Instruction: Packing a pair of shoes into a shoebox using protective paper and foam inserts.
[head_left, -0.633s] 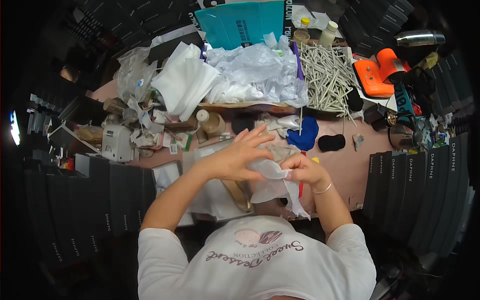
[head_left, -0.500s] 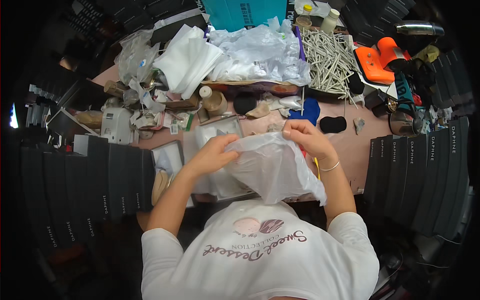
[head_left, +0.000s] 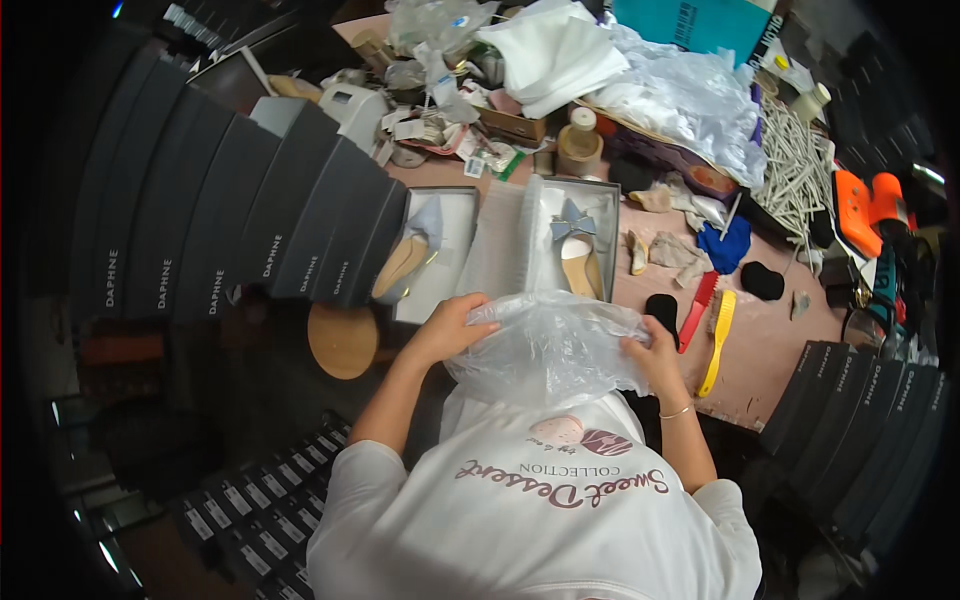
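Observation:
A translucent plastic bag (head_left: 545,345) is stretched between my two hands, close in front of my shirt. My left hand (head_left: 450,328) pinches its left edge. On the opposite edge my right hand (head_left: 656,358) is closed round the film. Beyond the bag, a pale blue shoe with a bow (head_left: 575,222) lies in an open shoebox (head_left: 613,205) lined with white paper. To its left, a matching shoe (head_left: 410,255) rests in the box's other half (head_left: 445,190). The bag covers the near end of the right-hand box part.
Dark shoeboxes stand in rows at left (head_left: 235,190) and right (head_left: 850,420). Right of the open box lie a red brush (head_left: 697,312), a yellow brush (head_left: 718,345) and a blue cloth (head_left: 727,247). At the back are a heap of plastic bags (head_left: 680,100) and paper sticks (head_left: 795,155).
My view has swung left, so the scene sits further right. The bag is now lower and spread wider between my hands, and the bow shoe behind it has come into sight.

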